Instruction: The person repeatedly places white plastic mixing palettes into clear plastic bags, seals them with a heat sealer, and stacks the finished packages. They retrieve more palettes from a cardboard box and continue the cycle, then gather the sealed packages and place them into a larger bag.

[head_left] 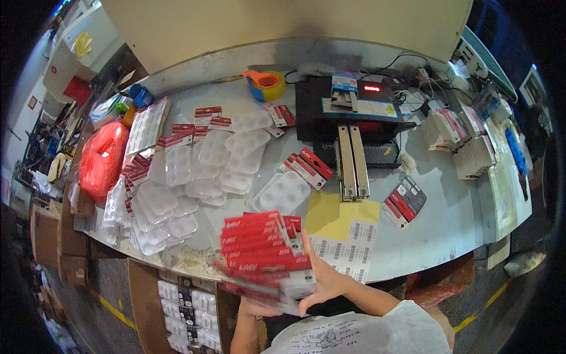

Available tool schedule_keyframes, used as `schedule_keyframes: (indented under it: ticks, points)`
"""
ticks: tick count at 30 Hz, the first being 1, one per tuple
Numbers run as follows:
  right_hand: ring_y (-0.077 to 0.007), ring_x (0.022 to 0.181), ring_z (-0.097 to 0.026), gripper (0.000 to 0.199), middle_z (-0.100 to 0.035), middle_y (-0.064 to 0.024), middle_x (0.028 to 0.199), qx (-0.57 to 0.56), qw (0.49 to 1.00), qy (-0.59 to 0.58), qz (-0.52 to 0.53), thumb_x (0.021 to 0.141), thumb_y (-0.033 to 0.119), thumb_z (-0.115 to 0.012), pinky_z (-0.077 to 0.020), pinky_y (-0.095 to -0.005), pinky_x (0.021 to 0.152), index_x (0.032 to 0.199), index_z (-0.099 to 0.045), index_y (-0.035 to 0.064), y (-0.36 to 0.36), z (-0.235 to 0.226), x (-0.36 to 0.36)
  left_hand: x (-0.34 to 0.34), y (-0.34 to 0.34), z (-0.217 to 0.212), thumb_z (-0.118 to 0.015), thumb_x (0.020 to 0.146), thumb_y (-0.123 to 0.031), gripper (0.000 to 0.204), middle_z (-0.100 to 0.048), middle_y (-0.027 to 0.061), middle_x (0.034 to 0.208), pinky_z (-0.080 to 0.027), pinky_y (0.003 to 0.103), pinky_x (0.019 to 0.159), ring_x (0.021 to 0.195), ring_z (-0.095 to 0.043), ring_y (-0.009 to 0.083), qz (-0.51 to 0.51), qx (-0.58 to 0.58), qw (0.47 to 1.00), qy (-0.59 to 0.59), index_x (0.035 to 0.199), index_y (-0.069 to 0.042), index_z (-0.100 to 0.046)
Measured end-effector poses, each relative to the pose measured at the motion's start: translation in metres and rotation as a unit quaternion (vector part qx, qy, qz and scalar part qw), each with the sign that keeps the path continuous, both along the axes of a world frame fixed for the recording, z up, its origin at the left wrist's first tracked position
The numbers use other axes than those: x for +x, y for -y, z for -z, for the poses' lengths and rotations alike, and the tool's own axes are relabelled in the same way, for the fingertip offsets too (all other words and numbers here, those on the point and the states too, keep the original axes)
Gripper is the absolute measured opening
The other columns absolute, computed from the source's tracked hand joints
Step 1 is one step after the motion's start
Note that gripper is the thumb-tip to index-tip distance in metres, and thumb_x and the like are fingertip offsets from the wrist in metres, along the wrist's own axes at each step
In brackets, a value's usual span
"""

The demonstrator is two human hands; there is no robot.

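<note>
A thick stack of red-and-white packaging cards [259, 251] is held between my two hands at the table's front edge, its lower part smeared by motion. My right hand [323, 276] grips the stack's right side, thumb low and fingers along the edge. Beneath the stack, my left hand [259, 308] supports it; most of its fingers are hidden by the cards. Just beyond the stack lies a transparent blister shell [284, 192] with round cavities. To the right of the stack, a sheet of barcode labels [348, 251] lies partly over a yellow sheet [321, 213].
A pile of transparent blister shells [215, 159] with red cards covers the table's left. A black machine [309, 112] with a red display stands at the back. Card stacks [443, 133] sit at the right, a red plastic bag [103, 159] far left. Below the front edge is a carton [141, 295] of packs.
</note>
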State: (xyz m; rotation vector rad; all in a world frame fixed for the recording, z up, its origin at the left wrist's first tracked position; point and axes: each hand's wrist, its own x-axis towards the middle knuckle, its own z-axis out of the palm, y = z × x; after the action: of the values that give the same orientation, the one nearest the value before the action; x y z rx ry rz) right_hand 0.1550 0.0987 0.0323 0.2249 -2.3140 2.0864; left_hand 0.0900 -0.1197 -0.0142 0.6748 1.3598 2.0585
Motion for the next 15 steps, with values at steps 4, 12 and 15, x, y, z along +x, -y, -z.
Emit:
schedule_keyframes:
  ticks: [4, 12, 15]
  points:
    - [-0.038, 0.138, -0.008, 0.158, 0.005, -0.0293, 0.148, 0.017, 0.999, -0.003, -0.051, 0.038, 0.056, -0.087, -0.0114, -0.0416, 0.111, 0.139, 0.016, -0.0066, -0.024, -0.005, 0.005, -0.006, -0.017, 0.001, -0.089, 0.046, -0.013, 0.103, -0.052, 0.0149, 0.122, -0.044, 0.04, 0.092, 0.108, -0.054, 0.0253, 0.015, -0.072, 0.992, -0.101, 0.131, 0.001, -0.032]
    - [-0.0435, 0.136, -0.001, 0.158, 0.006, -0.0282, 0.147, 0.267, 0.955, 0.024, -0.127, 0.037, 0.06, -0.086, -0.0057, -0.0496, 0.11, 0.141, 0.016, -0.0014, -0.071, 0.021, -0.005, -0.026, -0.034, 0.002, -0.091, 0.045, -0.027, 0.134, -0.027, 0.0177, 0.139, -0.025, 0.043, 0.106, 0.126, -0.035, 0.0269, 0.037, -0.046, 0.986, -0.156, 0.139, -0.001, 0.002]
    - [-0.0433, 0.136, 0.0, 0.157, 0.006, -0.0277, 0.148, 0.141, 0.98, 0.022, -0.136, 0.038, 0.065, -0.083, -0.0058, -0.0501, 0.11, 0.141, 0.016, -0.0008, -0.068, 0.047, -0.006, -0.029, -0.05, 0.015, -0.091, 0.045, -0.032, 0.144, -0.018, 0.0183, 0.145, -0.018, 0.043, 0.11, 0.132, -0.029, 0.0277, 0.007, -0.066, 0.974, -0.216, 0.14, -0.002, 0.013]
